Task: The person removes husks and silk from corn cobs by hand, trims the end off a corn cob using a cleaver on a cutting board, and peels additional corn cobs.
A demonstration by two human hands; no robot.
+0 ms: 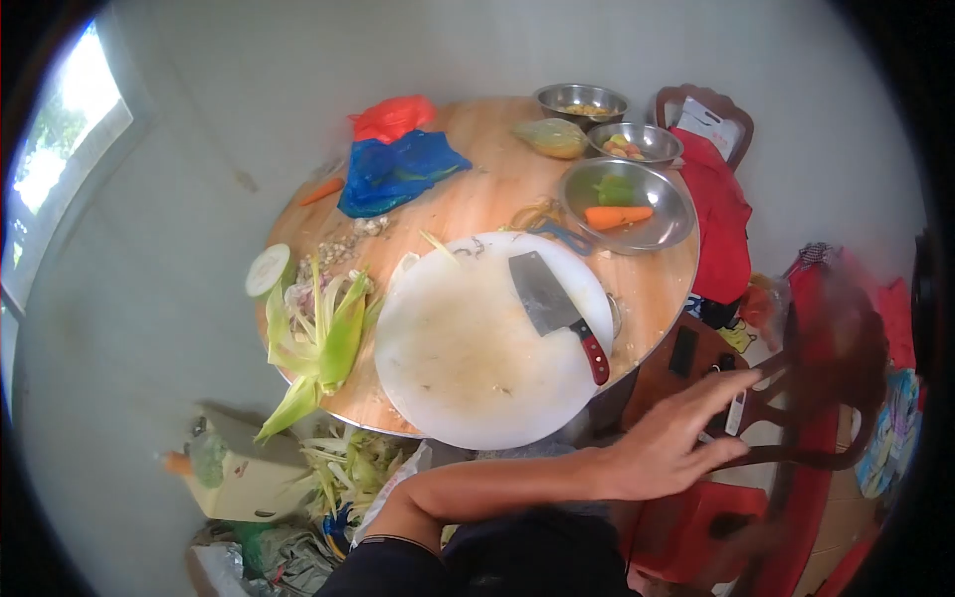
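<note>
My left hand (676,438) reaches across my body to the right, beyond the round table's edge. Its fingers are stretched out, with the thumb apart, and nothing shows in its grip. The fingertips come close to a brown wooden chair (796,453); I cannot tell whether they touch it. A small white object (735,413) appears just past the fingers. My right hand cannot be made out. On the table lies a round white cutting board (458,348), stained in the middle. A cleaver (547,294) with a red handle rests on it.
Corn husks (323,343), a cut piece of pale vegetable (269,270) and a blue bag (398,174) lie left on the wooden table (487,129). A metal bowl (676,214) holds a carrot (617,216) and something green. A red stool (696,527) stands below my hand.
</note>
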